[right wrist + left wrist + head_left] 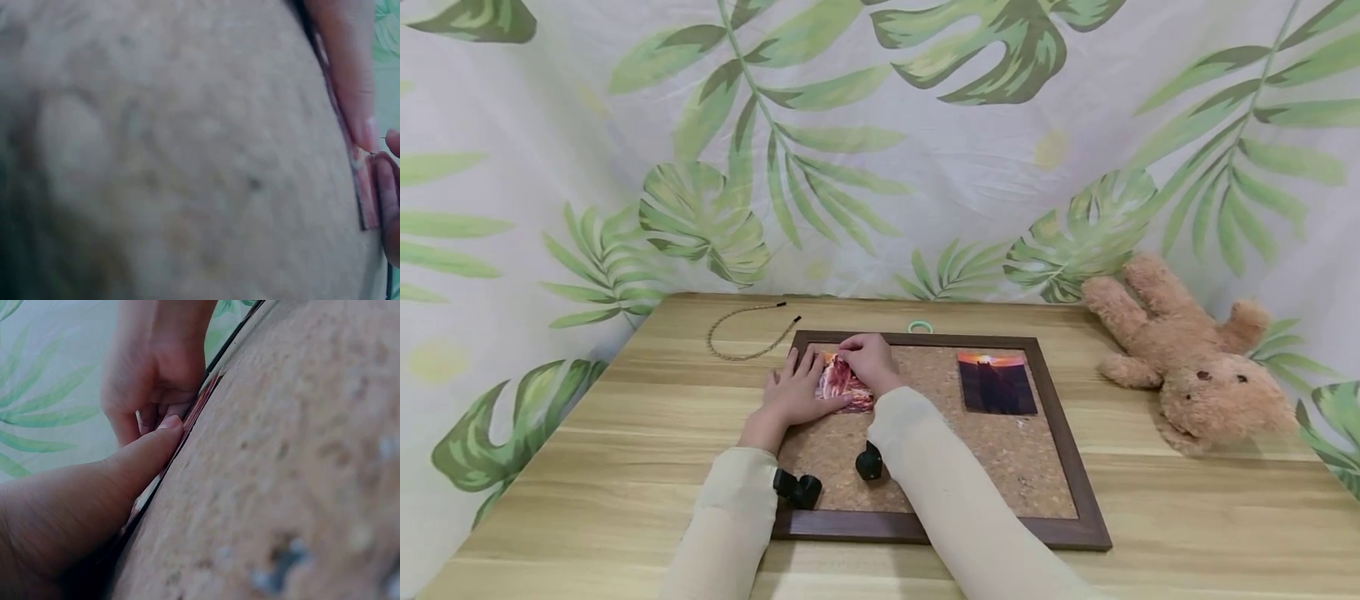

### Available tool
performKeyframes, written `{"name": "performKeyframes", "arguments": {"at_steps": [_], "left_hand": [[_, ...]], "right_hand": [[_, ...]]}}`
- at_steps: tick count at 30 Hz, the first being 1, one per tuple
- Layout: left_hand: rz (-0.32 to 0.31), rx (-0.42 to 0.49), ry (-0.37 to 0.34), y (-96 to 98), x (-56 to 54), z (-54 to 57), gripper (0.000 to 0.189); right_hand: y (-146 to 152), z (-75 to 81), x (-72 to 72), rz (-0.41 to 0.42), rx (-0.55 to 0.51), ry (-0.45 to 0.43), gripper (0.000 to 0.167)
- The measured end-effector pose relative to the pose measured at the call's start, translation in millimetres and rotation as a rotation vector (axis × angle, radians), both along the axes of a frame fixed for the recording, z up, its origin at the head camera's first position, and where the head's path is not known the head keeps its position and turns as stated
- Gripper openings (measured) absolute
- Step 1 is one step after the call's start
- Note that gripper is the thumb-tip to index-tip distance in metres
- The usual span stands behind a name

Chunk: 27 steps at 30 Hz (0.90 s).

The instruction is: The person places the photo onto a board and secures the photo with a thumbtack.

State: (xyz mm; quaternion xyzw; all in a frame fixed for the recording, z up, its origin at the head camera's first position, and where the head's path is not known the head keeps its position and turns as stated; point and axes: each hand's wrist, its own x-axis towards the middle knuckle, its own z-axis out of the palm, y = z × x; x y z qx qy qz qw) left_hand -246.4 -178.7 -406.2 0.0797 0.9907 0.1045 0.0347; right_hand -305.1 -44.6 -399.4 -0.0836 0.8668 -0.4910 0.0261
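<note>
A cork board with a dark brown frame lies flat on the table. My left hand rests with spread fingers on the left edge of a red-and-white photo near the board's upper left, its thumb along the lower edge. Over the photo's upper right part is my right hand, fingers curled, thumb and forefinger pinched together. A thin, pin-like sliver shows by its fingertips in the right wrist view; the rest is hidden in the fingers. In the left wrist view the left thumb presses the photo's edge.
On the board's upper right lies a sunset photo. A plush bear lies at the table's right. Behind the board are a braided gold band with black ends and a pale green ring. A leaf-print cloth hangs behind.
</note>
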Motion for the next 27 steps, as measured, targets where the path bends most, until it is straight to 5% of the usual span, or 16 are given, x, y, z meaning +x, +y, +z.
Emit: {"name": "performKeyframes", "arguments": {"at_steps": [27], "left_hand": [[0.005,0.005,0.004,1.3,3.6,4.2,0.092]], "right_hand": [[-8.7,-7.5,-3.1,-0.066,0.231,0.041,0.007]]}}
